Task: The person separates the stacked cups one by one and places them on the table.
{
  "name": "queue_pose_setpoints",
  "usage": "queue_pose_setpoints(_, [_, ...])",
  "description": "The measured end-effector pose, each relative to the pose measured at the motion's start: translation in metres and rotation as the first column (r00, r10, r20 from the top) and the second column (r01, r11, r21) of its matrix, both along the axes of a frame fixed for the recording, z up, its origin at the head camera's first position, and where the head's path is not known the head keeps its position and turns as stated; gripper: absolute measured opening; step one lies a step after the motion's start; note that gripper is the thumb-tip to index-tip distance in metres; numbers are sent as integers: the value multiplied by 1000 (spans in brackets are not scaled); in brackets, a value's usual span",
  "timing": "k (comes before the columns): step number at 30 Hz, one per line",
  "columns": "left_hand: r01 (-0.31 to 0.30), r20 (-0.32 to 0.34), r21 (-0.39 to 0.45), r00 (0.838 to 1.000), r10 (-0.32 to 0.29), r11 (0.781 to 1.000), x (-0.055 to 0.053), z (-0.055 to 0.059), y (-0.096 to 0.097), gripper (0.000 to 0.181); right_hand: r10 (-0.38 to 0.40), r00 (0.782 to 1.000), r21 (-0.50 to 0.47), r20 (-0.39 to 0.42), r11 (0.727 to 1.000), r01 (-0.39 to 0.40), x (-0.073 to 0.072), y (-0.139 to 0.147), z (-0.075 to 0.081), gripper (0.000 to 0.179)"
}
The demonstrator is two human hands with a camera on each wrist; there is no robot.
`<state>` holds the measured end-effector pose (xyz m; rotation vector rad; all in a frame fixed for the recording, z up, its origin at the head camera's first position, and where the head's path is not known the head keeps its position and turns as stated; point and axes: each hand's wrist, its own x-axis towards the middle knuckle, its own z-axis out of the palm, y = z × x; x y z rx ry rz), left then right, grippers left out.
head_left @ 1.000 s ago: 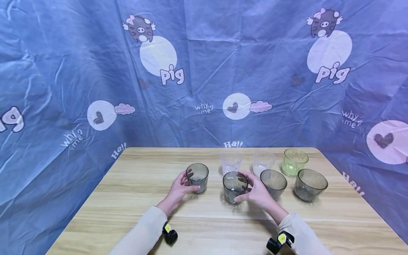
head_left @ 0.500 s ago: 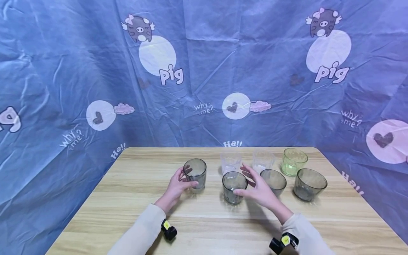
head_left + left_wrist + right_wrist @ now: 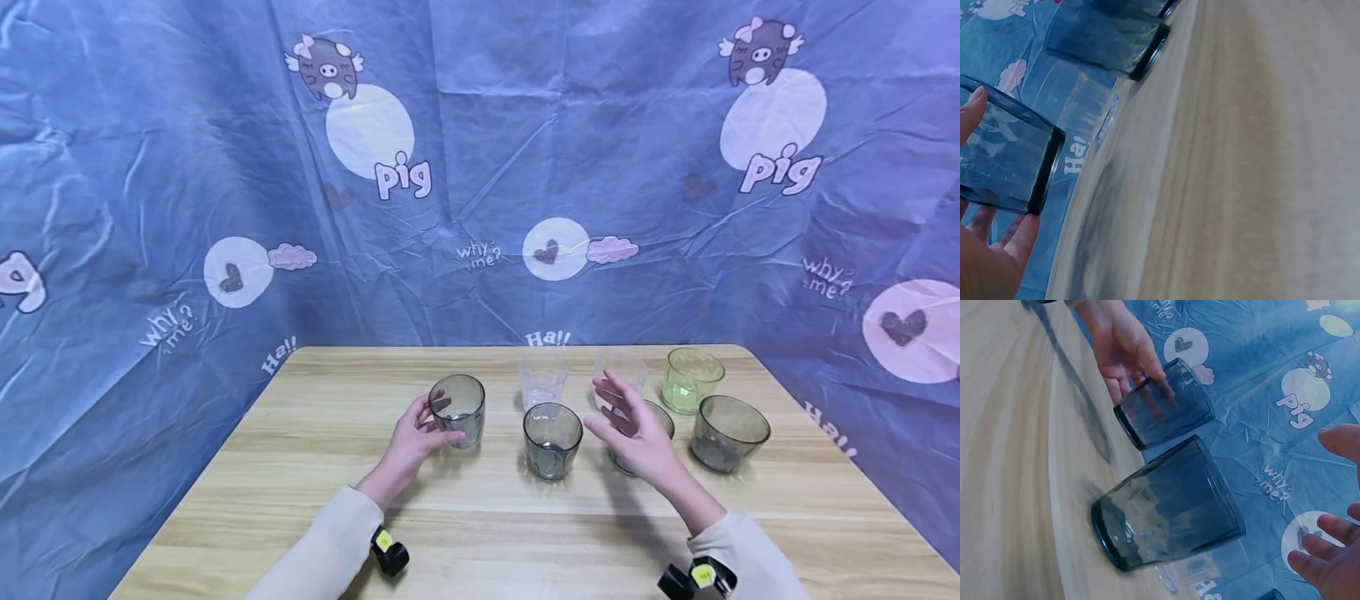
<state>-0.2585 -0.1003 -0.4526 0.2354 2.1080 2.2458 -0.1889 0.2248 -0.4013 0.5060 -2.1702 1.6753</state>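
Note:
My left hand holds a smoky grey glass from its left side, thumb in front and fingers behind. In the right wrist view this held glass hangs slightly above the table, upright. To its right stands a second grey glass, upright and untouched. My right hand hovers to the right of that second glass, fingers spread and holding nothing. Behind the right hand is a third grey glass, partly hidden by it. Another grey glass stands farther right.
Two clear glasses stand in the back row, the right one partly behind my right fingers. A green glass is at the back right. A blue printed cloth hangs behind the wooden table.
My right hand has let go of the second grey glass and moved right, away from it. My left hand has raised its glass and shifted it slightly left.

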Motion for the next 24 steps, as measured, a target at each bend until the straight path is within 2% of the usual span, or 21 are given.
queue_pose_setpoints(7, [8,-9,-50,1000,-9,999,9,0,-2,83,-31,999,-28,-26,999,30,10,8,3,67])
queue_pose_setpoints(12, [31,18,-56,999,-30,998,14,-1,-2,81,-46,999,-16,-18,999,45,14,13,5,68])
queue_pose_setpoints(18, [76,8,-84,997,-76,994,20,-6,-2,80,-52,998,-4,-42,999,52,16,16,3,65])
queue_pose_setpoints(24, [106,0,-109,994,-107,988,20,-13,-2,81,-37,996,-54,-78,998,33,18,16,-1,64])
